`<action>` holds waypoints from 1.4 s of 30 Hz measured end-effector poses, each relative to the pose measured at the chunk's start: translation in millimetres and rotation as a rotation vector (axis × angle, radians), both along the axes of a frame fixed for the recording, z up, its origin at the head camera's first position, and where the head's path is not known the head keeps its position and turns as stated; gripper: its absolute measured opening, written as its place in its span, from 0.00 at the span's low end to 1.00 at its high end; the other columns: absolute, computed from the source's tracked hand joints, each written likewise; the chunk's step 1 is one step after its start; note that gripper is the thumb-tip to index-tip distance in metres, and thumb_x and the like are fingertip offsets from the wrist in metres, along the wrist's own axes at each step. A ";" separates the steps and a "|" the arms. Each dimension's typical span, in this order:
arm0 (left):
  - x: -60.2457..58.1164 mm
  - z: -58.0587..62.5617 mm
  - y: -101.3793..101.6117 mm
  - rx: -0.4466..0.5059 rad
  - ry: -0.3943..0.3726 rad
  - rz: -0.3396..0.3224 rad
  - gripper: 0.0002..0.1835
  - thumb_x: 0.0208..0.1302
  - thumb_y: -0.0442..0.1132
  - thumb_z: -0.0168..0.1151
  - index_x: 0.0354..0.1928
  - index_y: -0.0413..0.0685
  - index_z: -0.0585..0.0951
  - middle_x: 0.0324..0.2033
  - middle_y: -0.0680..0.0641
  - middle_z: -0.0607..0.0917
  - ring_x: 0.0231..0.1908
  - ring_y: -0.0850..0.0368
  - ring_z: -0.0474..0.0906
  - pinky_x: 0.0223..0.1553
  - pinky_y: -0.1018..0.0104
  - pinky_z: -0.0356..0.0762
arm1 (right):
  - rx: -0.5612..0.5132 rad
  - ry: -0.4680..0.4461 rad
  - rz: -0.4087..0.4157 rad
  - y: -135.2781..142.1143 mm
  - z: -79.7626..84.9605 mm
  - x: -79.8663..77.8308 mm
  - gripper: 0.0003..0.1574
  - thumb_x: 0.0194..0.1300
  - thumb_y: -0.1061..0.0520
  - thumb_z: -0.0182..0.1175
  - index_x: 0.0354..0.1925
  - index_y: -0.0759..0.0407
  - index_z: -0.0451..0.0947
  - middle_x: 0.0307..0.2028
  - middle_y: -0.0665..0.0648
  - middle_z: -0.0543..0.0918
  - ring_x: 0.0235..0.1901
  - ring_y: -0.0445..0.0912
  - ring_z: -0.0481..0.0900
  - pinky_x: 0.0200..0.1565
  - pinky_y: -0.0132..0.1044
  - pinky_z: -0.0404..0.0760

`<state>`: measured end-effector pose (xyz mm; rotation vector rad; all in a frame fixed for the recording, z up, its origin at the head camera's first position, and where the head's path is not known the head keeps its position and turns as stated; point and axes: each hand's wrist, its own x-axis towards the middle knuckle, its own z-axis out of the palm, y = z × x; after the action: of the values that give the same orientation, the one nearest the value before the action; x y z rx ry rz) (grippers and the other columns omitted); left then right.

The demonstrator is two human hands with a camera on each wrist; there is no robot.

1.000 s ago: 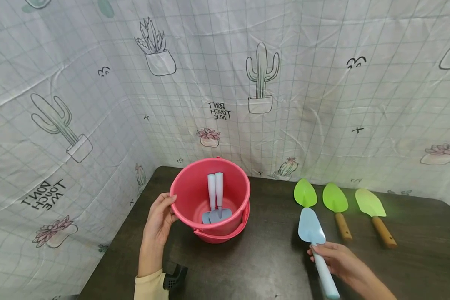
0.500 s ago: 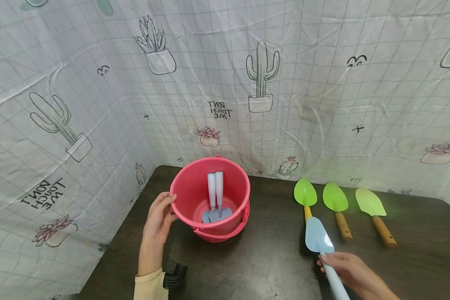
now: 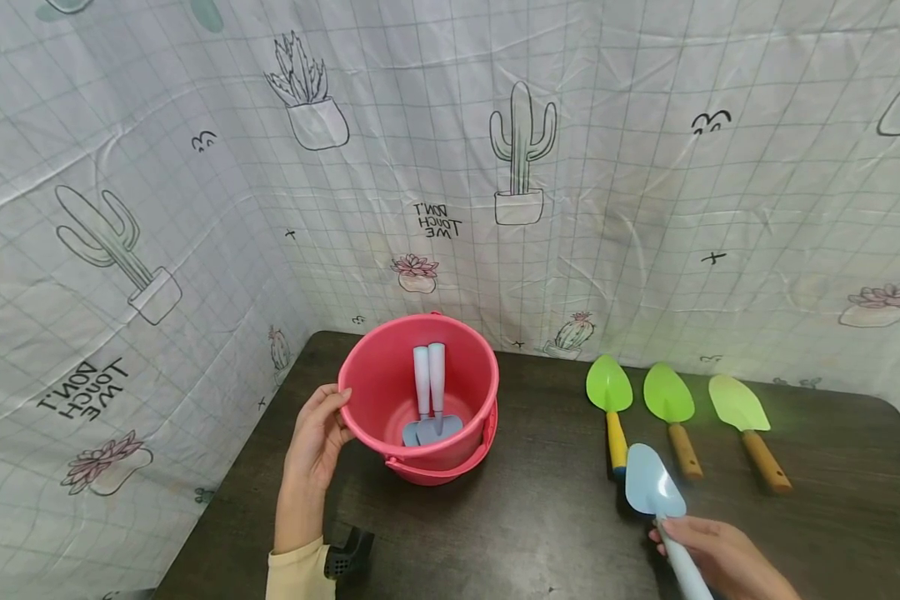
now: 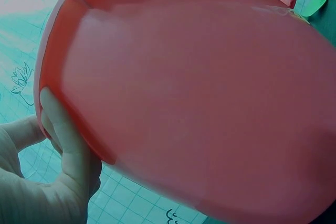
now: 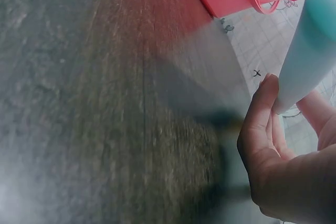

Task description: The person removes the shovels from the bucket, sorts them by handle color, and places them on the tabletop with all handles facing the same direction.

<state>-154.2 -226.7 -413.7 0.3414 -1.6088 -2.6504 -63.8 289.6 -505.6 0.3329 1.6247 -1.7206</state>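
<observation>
My left hand (image 3: 318, 437) grips the left rim of a red bucket (image 3: 382, 383), fingers and thumb on either side of the wall in the left wrist view. Inside the bucket lie two trowels (image 3: 438, 375) with whitish handles and grey-blue blades. On the right, my right hand (image 3: 720, 554) pinches a light-blue trowel (image 3: 652, 483) by the handle close to its blade. Its blade points away from me, just right of the yellow handle's end on a green trowel (image 3: 609, 387). The right wrist view shows the handle's teal end (image 5: 320, 17).
Two more trowels, a green one (image 3: 667, 396) and a yellow-green one (image 3: 740, 404), lie at the right with wooden handles. The dark table (image 3: 540, 500) meets a hanging cloth (image 3: 607, 167) printed with cacti at the back and left.
My right hand has moved right and toward me with the light-blue trowel, uncovering the yellow handle of the green trowel. The left hand and bucket have stayed put.
</observation>
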 end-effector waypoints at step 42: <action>0.3 0.0 -0.3 -0.002 -0.039 0.012 0.03 0.76 0.30 0.52 0.42 0.43 0.75 0.37 0.43 0.83 0.29 0.58 0.85 0.32 0.66 0.87 | 0.565 0.009 0.008 -8.9 8.5 17.0 0.40 0.70 0.41 0.66 0.54 0.78 0.78 0.42 0.65 0.87 0.40 0.53 0.86 0.44 0.53 0.86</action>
<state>-153.9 -227.0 -413.7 0.4037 -1.6138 -2.6494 -46.8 280.7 -497.1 0.5822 2.0963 -1.2270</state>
